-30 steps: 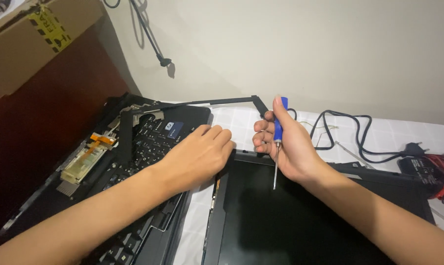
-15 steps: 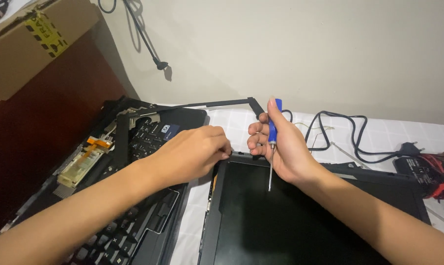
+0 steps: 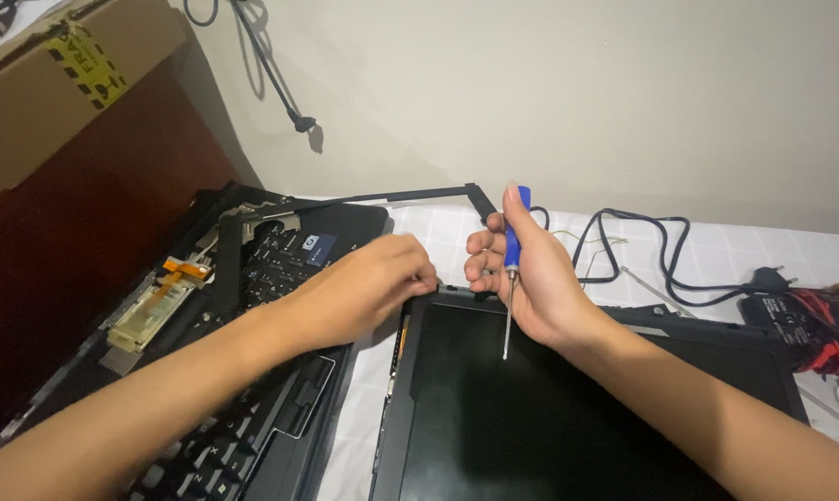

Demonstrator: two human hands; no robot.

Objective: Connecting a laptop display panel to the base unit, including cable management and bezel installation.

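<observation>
A black laptop screen panel (image 3: 549,417) lies flat in front of me on a white cloth. My right hand (image 3: 531,274) grips a blue-handled screwdriver (image 3: 510,269), its thin shaft pointing down over the panel's top left part. My left hand (image 3: 368,288) reaches across with fingers pinched at the panel's top left corner. To the left lies a dismantled black laptop base (image 3: 252,371) with its keyboard showing, under my left forearm.
A thin black bezel frame (image 3: 410,195) lies behind the hands. Black cables (image 3: 642,250) trail at the right, with a plug (image 3: 772,276) and red wires (image 3: 823,343). A cardboard box (image 3: 58,83) sits on a dark wooden unit at the left. A ribbon part (image 3: 155,306) lies on the base.
Both hands have drawn closer together at the panel's top left corner. The view has shifted slightly, the screwdriver staying upright in my right hand.
</observation>
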